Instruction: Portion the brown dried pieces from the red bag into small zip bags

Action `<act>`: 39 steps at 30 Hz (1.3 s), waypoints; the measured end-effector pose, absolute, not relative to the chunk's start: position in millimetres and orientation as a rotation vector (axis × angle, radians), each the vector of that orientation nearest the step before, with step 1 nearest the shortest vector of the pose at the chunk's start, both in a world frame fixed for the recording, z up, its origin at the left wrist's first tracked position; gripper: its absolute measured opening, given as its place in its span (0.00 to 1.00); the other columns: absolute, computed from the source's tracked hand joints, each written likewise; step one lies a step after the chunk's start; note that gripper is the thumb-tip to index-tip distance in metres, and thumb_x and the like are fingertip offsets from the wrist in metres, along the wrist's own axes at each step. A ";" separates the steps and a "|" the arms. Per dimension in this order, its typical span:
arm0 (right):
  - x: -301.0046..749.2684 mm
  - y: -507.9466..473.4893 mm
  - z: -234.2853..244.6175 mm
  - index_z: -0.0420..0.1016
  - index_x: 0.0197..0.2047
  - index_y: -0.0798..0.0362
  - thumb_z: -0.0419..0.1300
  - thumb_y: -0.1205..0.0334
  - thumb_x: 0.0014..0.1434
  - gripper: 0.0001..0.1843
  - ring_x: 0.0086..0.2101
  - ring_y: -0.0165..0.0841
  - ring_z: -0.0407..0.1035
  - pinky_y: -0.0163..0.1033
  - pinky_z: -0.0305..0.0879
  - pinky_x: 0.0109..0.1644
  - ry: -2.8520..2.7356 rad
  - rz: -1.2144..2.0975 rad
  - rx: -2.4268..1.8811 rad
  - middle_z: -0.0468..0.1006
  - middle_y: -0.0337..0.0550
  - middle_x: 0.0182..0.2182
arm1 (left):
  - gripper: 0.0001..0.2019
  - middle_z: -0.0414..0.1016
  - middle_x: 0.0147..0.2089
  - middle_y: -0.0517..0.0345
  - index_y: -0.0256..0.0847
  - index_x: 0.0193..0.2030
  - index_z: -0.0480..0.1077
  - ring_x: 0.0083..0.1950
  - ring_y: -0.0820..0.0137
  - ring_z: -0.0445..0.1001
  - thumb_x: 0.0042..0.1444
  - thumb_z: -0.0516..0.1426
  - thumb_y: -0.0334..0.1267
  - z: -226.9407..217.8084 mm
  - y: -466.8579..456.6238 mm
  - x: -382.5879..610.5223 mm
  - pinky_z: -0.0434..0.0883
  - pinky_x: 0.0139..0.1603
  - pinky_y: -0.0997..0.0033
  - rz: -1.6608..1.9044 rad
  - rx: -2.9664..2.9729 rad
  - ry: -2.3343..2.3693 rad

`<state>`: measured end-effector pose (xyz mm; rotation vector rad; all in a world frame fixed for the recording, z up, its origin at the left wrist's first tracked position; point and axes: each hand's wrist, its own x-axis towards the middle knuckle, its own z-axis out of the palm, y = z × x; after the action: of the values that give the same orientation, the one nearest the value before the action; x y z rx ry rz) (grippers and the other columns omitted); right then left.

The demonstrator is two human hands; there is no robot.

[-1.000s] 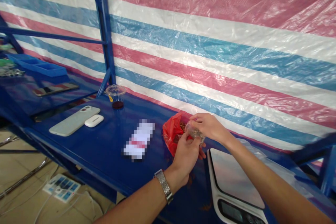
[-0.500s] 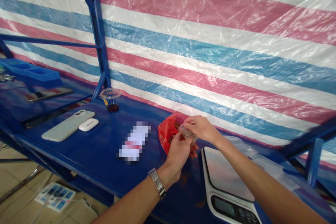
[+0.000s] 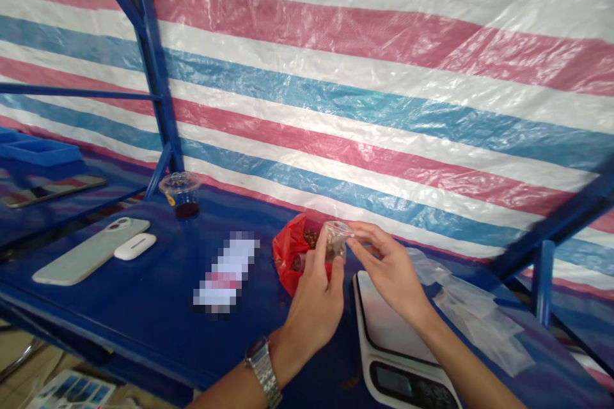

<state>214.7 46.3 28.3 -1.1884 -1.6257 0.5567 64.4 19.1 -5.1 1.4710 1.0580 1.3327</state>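
Observation:
A small clear plastic bag [image 3: 336, 238] with brownish contents is held up between my two hands. My left hand [image 3: 314, 291], with a metal-band watch on the wrist, grips the bag's left side between thumb and fingers. At its upper right edge, my right hand [image 3: 388, 268] pinches the bag. Behind and left of the hands, an open red plastic bag [image 3: 286, 249] holds small brown pieces; my left hand partly covers it. Below my right hand lies a digital kitchen scale [image 3: 398, 332], its right side hidden by my forearm.
Several flat clear bags [image 3: 480, 319] lie right of the scale. Leftward on the blue table are a pixelated pale rectangle [image 3: 226, 275], a white earbud case [image 3: 135, 246], a pale phone [image 3: 91, 252] and a lidded cup [image 3: 181, 195] with dark liquid. Striped sheeting hangs behind.
The view has shifted, so the table things sit further left. My hands have turned the small bag more upright, and my right hand has moved to its upper right edge.

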 end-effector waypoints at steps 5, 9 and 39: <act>228.6 20.5 21.9 0.73 0.56 0.47 0.63 0.48 0.64 0.21 0.46 0.39 0.79 0.43 0.75 0.53 -1.548 0.641 -1.155 0.84 0.45 0.44 | 0.30 0.63 0.72 0.44 0.48 0.77 0.49 0.71 0.55 0.65 0.71 0.48 0.48 -1.7 14.2 67.1 0.63 0.70 0.49 1.196 1.694 1.126; 252.7 1.5 24.8 0.73 0.57 0.47 0.63 0.46 0.63 0.22 0.44 0.39 0.79 0.44 0.75 0.53 -1.460 0.566 -1.220 0.84 0.44 0.42 | 0.29 0.65 0.72 0.49 0.52 0.76 0.52 0.72 0.57 0.65 0.70 0.50 0.47 3.8 5.1 67.7 0.66 0.69 0.54 1.125 1.837 1.023; 325.7 -9.1 -18.2 0.81 0.46 0.49 0.54 0.49 0.66 0.18 0.47 0.43 0.74 0.49 0.66 0.55 -1.457 0.204 -1.559 0.82 0.47 0.45 | 0.13 0.72 0.49 0.54 0.44 0.55 0.68 0.48 0.67 0.74 0.67 0.50 0.40 -9.4 3.7 81.4 0.70 0.47 0.69 1.043 1.805 1.061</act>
<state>325.7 -9.1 -18.2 -1.5594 -1.4571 0.2040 81.4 3.7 -9.4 1.8051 1.0607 1.0431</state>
